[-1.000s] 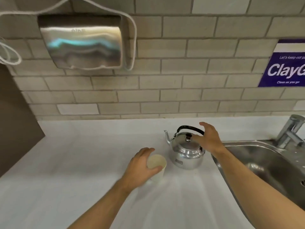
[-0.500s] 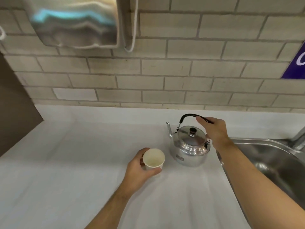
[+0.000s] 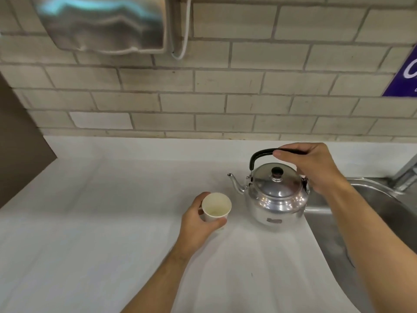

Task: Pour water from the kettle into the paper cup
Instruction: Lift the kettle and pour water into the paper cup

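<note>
A shiny metal kettle point(image 3: 276, 199) with a black lid knob and a black arched handle stands on the white counter point(image 3: 101, 222), its spout pointing left. My right hand point(image 3: 313, 168) is closed over the top of the handle. Just left of the kettle, a white paper cup point(image 3: 216, 208) stands upright on the counter; its inside looks dry. My left hand point(image 3: 196, 224) is wrapped around the cup's left and near side. The spout tip sits a little above and right of the cup's rim.
A steel sink point(image 3: 372, 211) lies right of the kettle, with a tap point(image 3: 406, 175) at its far edge. A brick wall rises behind the counter, bearing a metal hand dryer point(image 3: 101, 23) and a purple sign point(image 3: 404, 77). A dark panel point(image 3: 20, 141) borders the left.
My right hand has gone from hovering beside the kettle to closing on its handle. My left hand has kept hold of the cup. The view has tilted downward.
</note>
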